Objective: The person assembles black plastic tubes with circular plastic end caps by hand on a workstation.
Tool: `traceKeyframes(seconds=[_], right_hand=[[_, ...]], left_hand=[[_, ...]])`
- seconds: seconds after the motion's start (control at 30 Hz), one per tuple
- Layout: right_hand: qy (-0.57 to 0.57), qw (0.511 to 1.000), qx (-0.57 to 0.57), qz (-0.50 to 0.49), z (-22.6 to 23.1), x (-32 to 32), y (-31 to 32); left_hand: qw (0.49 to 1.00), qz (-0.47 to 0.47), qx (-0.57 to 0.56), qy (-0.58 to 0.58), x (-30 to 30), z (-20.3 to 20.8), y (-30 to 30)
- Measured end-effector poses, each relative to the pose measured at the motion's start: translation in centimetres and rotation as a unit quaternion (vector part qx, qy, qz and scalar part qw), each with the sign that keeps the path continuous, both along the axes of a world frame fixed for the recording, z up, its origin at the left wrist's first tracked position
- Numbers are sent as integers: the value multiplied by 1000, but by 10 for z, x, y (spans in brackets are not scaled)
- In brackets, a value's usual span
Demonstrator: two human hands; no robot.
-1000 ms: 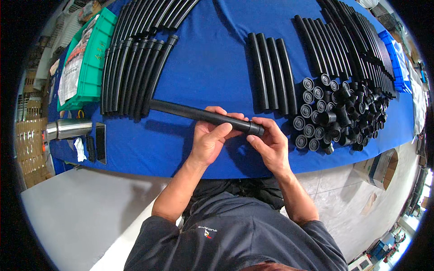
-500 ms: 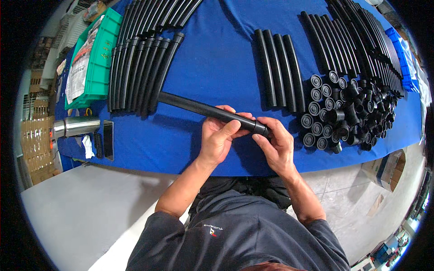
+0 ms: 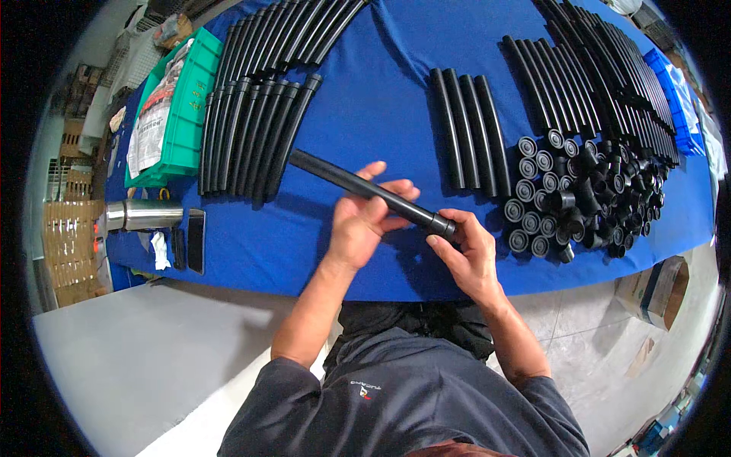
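Observation:
A black tube (image 3: 352, 183) slants across the middle of the table, its far end up to the left and a collar-like cap (image 3: 440, 225) on its near right end. My right hand (image 3: 469, 257) pinches that capped end between thumb and fingers. Beneath the tube's middle, my left hand (image 3: 361, 226) is open, fingers spread and stretched out, with the tube lying across them and the thumb against its side. To the right of my right hand lies a heap of black caps (image 3: 586, 198), several standing with their ringed faces up.
Capped tubes (image 3: 255, 141) lie in rows at the left beside a green crate (image 3: 179, 126). Several tubes (image 3: 472, 133) lie right of centre, with more (image 3: 609, 72) at the far right. A metal flask (image 3: 148, 215) and a phone (image 3: 196, 241) are on the blue cloth (image 3: 365, 99).
My left hand has loosened its grip, and its fingers have spread away from the tube. My right hand stays on the capped end. The whole view has shifted slightly.

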State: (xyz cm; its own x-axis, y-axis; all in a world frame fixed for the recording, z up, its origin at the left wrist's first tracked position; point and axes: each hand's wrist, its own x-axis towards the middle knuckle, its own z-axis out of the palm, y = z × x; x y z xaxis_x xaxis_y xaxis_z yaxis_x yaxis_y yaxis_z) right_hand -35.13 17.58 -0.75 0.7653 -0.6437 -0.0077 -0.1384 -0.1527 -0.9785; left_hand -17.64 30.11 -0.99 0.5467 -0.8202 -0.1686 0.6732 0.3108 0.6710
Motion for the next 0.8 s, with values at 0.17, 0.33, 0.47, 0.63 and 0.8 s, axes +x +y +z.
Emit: traceKeyframes(seconds=[0.17,0.33,0.47,0.63,0.8], right_hand=[[6,998,-38,58,22,7,-9],[81,990,-22,112,21,15,-13],[45,992,-70,91,19,18,-6],[24,988,-120,99,18,17,-4],[34,982,-154,102,16,14,-5]], left_hand=[[999,-2,-49,-6,6,-16,5],[998,-20,-57,10,4,-9,1],[998,-5,-48,32,4,-10,2],[999,6,-38,16,-1,-7,6],[1000,9,-16,23,-7,-2,4]])
